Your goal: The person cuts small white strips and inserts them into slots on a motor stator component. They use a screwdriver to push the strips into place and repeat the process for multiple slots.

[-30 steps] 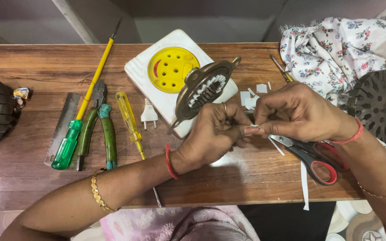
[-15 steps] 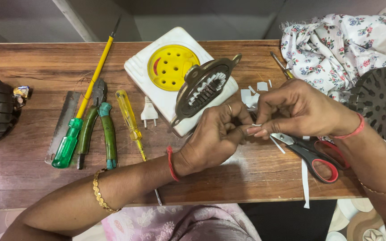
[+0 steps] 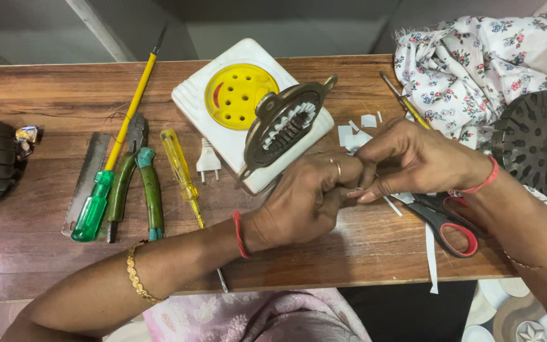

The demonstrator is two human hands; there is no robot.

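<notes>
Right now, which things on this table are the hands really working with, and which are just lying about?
In use: left hand and right hand pinch a small white paper strip beside the metal motor part.

Lying about: scissors, pliers, green screwdriver, yellow screwdriver, plug, floral cloth.

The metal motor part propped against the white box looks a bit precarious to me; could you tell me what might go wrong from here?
The metal motor part leans tilted on the white box, right beside the left hand; a nudge could tip it. The scissors lie partly under the right hand, so fingers may catch them.
</notes>
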